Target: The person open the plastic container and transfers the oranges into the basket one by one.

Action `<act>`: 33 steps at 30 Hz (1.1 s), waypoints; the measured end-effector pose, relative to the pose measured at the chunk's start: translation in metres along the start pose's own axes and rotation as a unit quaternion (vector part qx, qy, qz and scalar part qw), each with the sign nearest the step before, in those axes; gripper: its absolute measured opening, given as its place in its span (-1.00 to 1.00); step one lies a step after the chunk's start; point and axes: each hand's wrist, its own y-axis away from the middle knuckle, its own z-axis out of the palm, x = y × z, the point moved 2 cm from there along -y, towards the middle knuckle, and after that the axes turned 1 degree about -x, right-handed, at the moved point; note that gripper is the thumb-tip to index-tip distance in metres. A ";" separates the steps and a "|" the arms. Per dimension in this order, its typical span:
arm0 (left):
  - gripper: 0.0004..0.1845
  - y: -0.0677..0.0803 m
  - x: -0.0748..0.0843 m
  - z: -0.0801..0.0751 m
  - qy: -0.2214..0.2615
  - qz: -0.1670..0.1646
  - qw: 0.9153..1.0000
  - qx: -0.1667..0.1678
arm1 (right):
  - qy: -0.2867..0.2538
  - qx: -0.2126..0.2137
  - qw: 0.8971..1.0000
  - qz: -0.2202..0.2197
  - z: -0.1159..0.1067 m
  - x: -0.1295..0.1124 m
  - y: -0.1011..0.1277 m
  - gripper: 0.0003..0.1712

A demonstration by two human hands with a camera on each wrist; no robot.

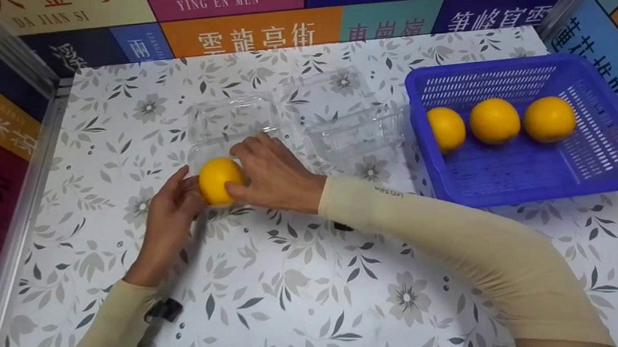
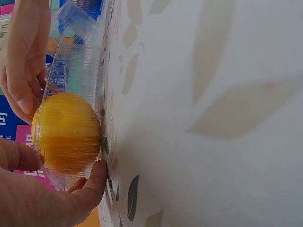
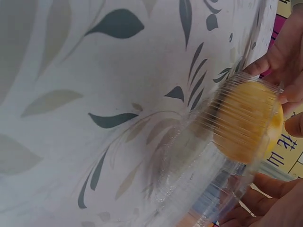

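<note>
Left of frame centre, both hands grasp one orange (image 1: 220, 179) inside a clear plastic clamshell box (image 1: 229, 127) — left hand (image 1: 169, 211) and right hand (image 1: 269, 171) each keep a curled grip on it.

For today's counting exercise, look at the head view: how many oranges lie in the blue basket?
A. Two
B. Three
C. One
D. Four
B: three oranges sit in a row inside the blue basket, while a fourth orange lies outside it in a clear plastic container, held between the left hand and the right hand.
</note>
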 end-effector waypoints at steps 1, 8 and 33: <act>-0.29 0.000 0.000 0.000 -0.002 0.000 1.000 0.001 | -0.002 0.000 1.000 0.001 0.002 0.000 -0.001 -0.35; -0.30 0.002 -0.001 -0.001 -0.008 0.011 1.000 0.006 | 0.014 -0.011 1.000 0.018 0.012 -0.010 -0.009 -0.39; -0.33 -0.001 -0.002 0.000 0.004 0.009 1.000 -0.002 | 0.020 -0.066 0.995 0.078 0.017 -0.012 -0.020 -0.05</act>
